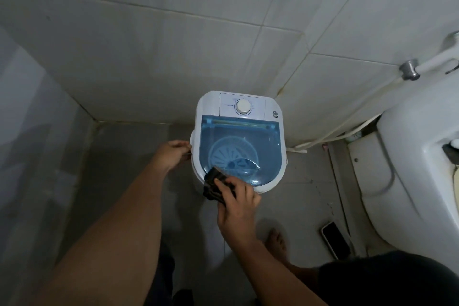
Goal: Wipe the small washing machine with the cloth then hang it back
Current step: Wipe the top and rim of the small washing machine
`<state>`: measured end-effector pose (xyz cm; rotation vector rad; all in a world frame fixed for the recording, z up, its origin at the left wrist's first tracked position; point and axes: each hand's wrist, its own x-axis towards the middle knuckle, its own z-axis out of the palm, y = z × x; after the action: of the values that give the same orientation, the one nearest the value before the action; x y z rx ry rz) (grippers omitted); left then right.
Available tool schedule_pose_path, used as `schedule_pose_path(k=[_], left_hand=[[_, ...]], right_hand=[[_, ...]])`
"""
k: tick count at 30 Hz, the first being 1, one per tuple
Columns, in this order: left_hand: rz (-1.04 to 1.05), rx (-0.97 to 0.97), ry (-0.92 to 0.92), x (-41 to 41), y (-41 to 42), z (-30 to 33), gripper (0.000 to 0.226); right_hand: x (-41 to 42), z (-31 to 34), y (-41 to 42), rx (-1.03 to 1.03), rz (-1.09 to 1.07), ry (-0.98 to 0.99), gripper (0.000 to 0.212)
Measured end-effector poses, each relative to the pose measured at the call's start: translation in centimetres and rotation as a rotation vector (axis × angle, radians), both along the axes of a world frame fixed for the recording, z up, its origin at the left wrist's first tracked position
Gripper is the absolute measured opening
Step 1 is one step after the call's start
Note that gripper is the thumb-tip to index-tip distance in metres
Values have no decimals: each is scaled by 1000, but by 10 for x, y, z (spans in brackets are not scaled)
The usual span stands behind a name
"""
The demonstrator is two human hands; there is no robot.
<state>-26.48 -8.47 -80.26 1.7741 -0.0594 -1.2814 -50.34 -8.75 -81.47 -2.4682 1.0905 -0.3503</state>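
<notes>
Wiping's underway — right hand point(237, 202) has the dark cloth point(215, 187) pinched in closed fingers, pressed on the near-left corner of the washing machine point(238, 141) lid. Left hand point(173, 154) grips its left edge. Next, probably sweep across — then hang it.

Both forearms bare, no sleeves; bare foot point(277, 243) on floor; dark garment point(387, 278) (lower right corner).

Dim, cool, greenish light; the floor point(285, 196) lies in soft shadow. Wide-angle distortion bends the wall tiles point(154, 40) at the edges. Slightly soft, grainy throughout.
</notes>
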Motion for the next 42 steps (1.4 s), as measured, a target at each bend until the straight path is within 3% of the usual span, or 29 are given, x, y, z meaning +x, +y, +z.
schedule_pose_path(k=[4,14,20,23,27,31,34,39,42], left_hand=[[3,3,63,-1,0,7,22],[-57,-3,156,3,8,23,75],[-74,-8,153,6,11,21,78],[-67,-25,177,8,9,20,76],[-52,-36,234,12,10,14,88],[2,-52,278,14,14,10,110],[6,-75,341,15,15,10,115],[-32,-45,316,17,17,10,111],[-24,-54,316,17,16,9,109]], right_hand=[[5,0,-4,-40,60,65,54],[50,13,-8,-128,234,134,57],[-36,-10,-13,-172,675,373,53],[-54,7,-17,-150,800,259,51],[17,62,-50,-135,632,2,52],[103,67,-107,-201,386,181,49],[104,46,-97,-224,592,282,47],[23,32,-57,-281,1096,339,44],[14,47,-61,-213,1126,265,42]])
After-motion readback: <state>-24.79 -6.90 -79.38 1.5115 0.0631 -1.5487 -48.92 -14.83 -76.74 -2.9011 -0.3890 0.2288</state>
